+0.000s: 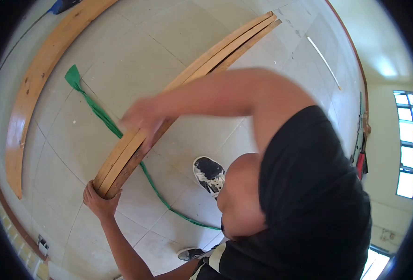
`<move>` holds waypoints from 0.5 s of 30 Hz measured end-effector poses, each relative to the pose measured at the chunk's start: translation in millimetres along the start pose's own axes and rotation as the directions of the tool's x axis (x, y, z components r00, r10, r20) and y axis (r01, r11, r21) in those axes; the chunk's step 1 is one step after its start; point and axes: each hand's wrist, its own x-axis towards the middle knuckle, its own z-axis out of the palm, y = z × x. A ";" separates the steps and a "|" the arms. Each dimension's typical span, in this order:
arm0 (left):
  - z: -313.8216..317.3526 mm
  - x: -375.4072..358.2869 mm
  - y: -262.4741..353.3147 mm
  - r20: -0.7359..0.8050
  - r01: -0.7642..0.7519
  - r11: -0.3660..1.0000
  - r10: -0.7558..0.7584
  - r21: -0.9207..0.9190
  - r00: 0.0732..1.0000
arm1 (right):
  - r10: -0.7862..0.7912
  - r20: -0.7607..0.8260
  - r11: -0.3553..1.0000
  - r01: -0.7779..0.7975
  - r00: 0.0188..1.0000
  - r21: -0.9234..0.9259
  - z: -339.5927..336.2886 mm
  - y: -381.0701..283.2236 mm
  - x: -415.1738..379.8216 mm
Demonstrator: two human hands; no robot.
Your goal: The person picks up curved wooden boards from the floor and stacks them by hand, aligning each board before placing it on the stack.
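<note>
Holding a stack of three slats (188,77) off the floor (136,51).

- Left hand (100,201): cupped under the near end of the stack, fingers curled and clamped on it.
- Right hand (140,119): on top of the stack a bit further along. It's motion-blurred, so I can't tell if the fingers are closed on the wood or just resting flat.
- Stack position: in front of me, above the tiles, between both hands. The far end runs out over the floor.
- Long axis: near-left to far-right. Near end is at my left hand and the far end points away to the upper right. The slats sit on edge, face to face.

Progress, as I read it:
- Done: the three slats are gathered into one bundle. Near ends look roughly flush, far ends are slightly stepped.
- Not done: nothing binds them, only my hands keep them together.
- Strap (91,103): green, lying loose on the floor. It crosses under the stack near my right hand and isn't wrapped around anything.

Other stuff:
- Wider plank (29,93) flat on the floor, far left, well apart from the stack.
- Thin strip (323,57) lying far right.
- My shoe (209,173) on the tiles just right of the stack's near half.
</note>
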 end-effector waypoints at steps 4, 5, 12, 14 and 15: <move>1.4 1.6 -2.3 -0.029 -0.023 1.000 0.024 0.010 0.999 | 0.326 0.028 0.889 -0.296 0.945 -0.349 -33.7 69.1 -155.2; 0.9 2.3 -2.9 -0.027 -0.024 1.000 0.024 0.011 0.999 | 0.408 0.027 0.838 -0.363 0.912 -0.406 -37.9 72.4 -180.2; 0.6 0.9 -6.6 -0.039 -0.101 0.995 0.101 -0.001 0.994 | 0.498 -0.136 0.743 -0.502 0.857 -0.442 -16.0 117.6 -208.6; 6.5 5.5 -6.4 -0.061 -0.117 0.993 0.117 -0.005 0.991 | 0.480 -0.156 0.767 -0.500 0.863 -0.403 -22.5 123.7 -209.2; 6.9 6.1 -6.0 -0.068 -0.129 0.992 0.129 -0.003 0.989 | 0.461 -0.164 0.797 -0.489 0.872 -0.354 -17.5 123.0 -209.0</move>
